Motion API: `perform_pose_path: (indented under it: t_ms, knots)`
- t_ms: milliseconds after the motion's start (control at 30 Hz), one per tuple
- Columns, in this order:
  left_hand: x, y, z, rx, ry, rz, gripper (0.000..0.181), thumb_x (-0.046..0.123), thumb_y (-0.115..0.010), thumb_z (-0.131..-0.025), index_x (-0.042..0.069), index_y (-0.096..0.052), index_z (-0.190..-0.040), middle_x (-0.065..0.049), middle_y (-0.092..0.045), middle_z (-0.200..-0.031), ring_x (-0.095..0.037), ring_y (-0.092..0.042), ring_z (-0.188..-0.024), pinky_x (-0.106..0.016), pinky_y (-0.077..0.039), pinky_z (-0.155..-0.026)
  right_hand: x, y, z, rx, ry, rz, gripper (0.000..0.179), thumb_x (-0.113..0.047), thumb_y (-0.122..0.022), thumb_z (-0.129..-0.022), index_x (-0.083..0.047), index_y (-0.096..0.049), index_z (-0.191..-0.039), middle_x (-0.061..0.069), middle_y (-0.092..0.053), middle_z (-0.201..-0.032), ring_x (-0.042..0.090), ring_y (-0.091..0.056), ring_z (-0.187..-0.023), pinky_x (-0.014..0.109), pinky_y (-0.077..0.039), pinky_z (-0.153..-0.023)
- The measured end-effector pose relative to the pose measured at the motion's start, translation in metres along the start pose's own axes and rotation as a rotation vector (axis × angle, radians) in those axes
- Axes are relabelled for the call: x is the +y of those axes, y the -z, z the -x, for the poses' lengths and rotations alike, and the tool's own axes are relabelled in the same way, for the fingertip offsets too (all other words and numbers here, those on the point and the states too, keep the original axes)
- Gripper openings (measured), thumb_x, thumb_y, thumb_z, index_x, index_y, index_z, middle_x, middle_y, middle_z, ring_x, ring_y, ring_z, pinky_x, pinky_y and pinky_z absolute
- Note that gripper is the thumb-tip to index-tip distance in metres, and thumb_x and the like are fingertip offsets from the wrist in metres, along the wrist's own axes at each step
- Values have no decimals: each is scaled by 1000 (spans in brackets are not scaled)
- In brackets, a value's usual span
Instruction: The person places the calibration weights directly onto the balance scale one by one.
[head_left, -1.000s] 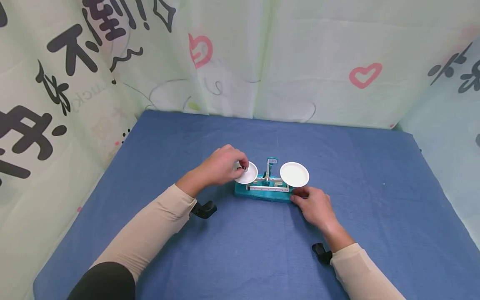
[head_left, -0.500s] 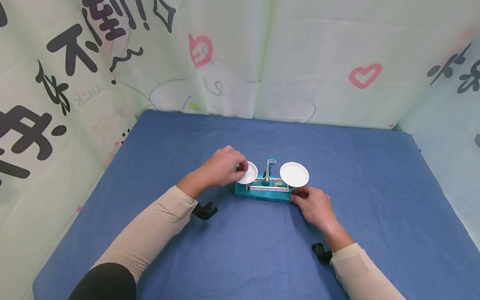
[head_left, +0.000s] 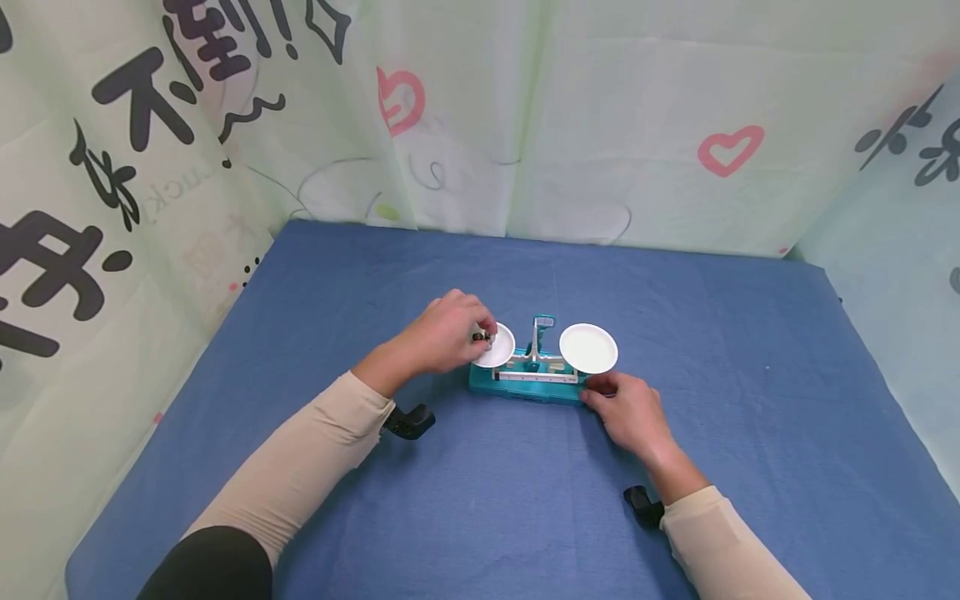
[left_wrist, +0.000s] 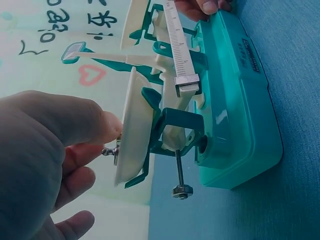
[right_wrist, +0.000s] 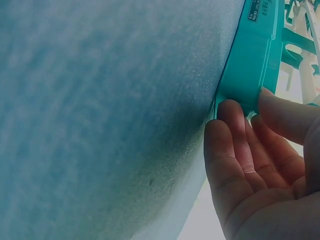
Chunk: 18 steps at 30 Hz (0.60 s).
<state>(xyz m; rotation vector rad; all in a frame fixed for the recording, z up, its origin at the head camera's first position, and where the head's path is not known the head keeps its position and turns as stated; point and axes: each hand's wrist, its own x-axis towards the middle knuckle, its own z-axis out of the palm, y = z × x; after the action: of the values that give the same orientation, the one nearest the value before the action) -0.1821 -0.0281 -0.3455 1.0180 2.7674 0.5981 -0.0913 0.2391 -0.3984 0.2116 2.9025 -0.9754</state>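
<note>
A teal and white balance scale [head_left: 525, 390] stands on the blue cloth. Over its left pan [left_wrist: 136, 125] my left hand [head_left: 450, 335] pinches a small shiny metal piece [left_wrist: 109, 151], which sits against the pan's face in the left wrist view. Fingers partly cover the piece, so its exact kind cannot be told. At the other end my right hand [head_left: 633, 415] grips the corner of the teal base [right_wrist: 250, 65], thumb on top and fingertips at its end. The white right pan [head_left: 588, 348] has nothing on it.
A blue cloth [head_left: 480, 500] covers the table around the scale. Pale curtains [head_left: 600, 125] with dark lettering and pink hearts hang behind and at both sides. Black wrist cameras [head_left: 410, 422] jut from each wrist. A threaded adjusting nut [left_wrist: 182, 191] sticks out below the left pan.
My left hand shifts only slightly at the left pan, and the metal piece between its fingers turns a little. The right hand and the scale stay in place.
</note>
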Motion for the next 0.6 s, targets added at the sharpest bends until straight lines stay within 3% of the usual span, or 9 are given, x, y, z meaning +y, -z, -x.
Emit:
perform_pose_path:
  t_ms: [233, 433, 600]
  knots:
    - [-6, 4, 5, 52, -12, 85, 25, 13, -69, -95, 7, -71, -119, -6, -65, -120, -25, -52, -116, -40, -43, -99, -1, -1, 0, -4, -6, 5, 25, -14, -65, -96, 4, -70, -114, 20, -70, -110, 36, -61, -104, 53, -46, -90]
    - [-22, 11, 16, 108, -19, 144, 28, 10, -70, -94, 5, -69, -121, -9, -66, -121, -25, -55, -114, -41, -44, -99, -2, -1, -1, -12, -6, 1, 26, -15, -65, -97, 3, -69, -115, 20, -70, -112, 36, -61, -105, 53, -46, -91]
    - [-38, 11, 25, 100, 31, 157, 28, 8, -70, -93, 3, -69, -121, -11, -66, -120, -28, -56, -111, -44, -44, -99, -1, 0, -2, -16, -17, -6, 27, -14, -64, -97, 4, -69, -116, 20, -69, -113, 36, -60, -106, 52, -46, -92]
